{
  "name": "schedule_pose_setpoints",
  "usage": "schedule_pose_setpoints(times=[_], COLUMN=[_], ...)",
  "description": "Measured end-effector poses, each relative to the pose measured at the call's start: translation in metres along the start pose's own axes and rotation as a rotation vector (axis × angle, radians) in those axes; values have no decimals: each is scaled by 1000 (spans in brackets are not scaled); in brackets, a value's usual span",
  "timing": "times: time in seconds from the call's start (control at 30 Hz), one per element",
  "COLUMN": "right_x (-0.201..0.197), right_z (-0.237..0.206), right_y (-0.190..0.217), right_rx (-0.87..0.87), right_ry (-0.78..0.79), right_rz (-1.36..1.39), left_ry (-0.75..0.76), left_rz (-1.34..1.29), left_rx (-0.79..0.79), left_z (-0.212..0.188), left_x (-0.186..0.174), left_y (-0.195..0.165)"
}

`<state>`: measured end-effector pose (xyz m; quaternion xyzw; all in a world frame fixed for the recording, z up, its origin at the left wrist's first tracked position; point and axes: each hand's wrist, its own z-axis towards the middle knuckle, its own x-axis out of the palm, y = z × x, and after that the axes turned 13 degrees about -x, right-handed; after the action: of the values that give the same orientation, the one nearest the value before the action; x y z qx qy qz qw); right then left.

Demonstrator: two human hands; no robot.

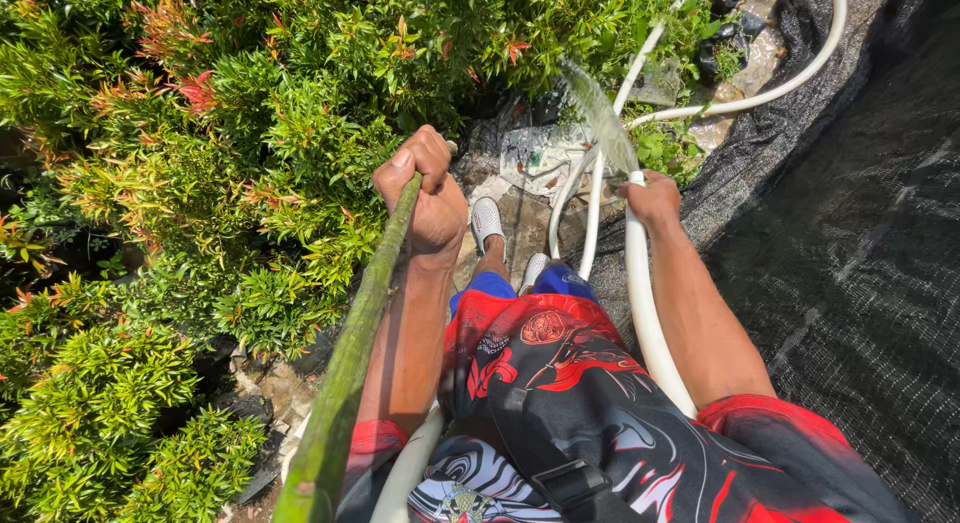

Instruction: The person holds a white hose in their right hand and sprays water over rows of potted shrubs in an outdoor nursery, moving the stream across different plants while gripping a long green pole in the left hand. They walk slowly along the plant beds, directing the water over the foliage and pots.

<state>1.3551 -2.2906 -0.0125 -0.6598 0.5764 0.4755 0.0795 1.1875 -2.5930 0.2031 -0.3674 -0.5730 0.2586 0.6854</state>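
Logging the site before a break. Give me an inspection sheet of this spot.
Surface: paving stones underfoot, black mesh sheet to the right.
Job's things: white hose spraying water; green pole.
Clutter: plastic scraps on the ground.
Hands: left hand fisted around the pole; right hand gripping the hose end.
Cables: hose loops ahead.
Surroundings: green, red-tipped shrubs on the left.

A crumpled white plastic wrapper with green markings (540, 158) lies on the stony ground beside the shrubs; no labels, signs or screens show.
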Motion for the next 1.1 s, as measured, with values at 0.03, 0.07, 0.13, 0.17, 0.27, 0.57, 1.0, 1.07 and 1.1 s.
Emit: schedule_pose_setpoints(times=[0.03,0.07,0.13,0.17,0.27,0.57,1.0,1.07,1.1], right_x=[-5,-11,-17,-21,-27,-25,-22,-10,-2], right_z=[-1,1,4,5,5,5,1,-10,-15], right_y=[0,0,0,-2,-10,-19,5,19,25], right_rx=[-1,-5,-40,-70,-110,-102,-302,-251,-225], right_ry=[-3,-10,-33,-49,-75,-37,125,173,200], right_rz=[26,56,64,41,14,44,5,-8,-20], left_ry=[-10,-15,-12,-6,12,5,-230,-261,-282], left_rz=[-1,-3,-13,-21,-18,7,98,123,138], left_rx=[-11,-18,-20,-17,-22,29,248,324,361], left_z=[-2,-2,0,0,-4,-34,-118,-133,-144], left_x=[-1,0,2,4,10,27,14,4,-2], left_y=[1,3,6,6,5,2,-17,-26,-30])
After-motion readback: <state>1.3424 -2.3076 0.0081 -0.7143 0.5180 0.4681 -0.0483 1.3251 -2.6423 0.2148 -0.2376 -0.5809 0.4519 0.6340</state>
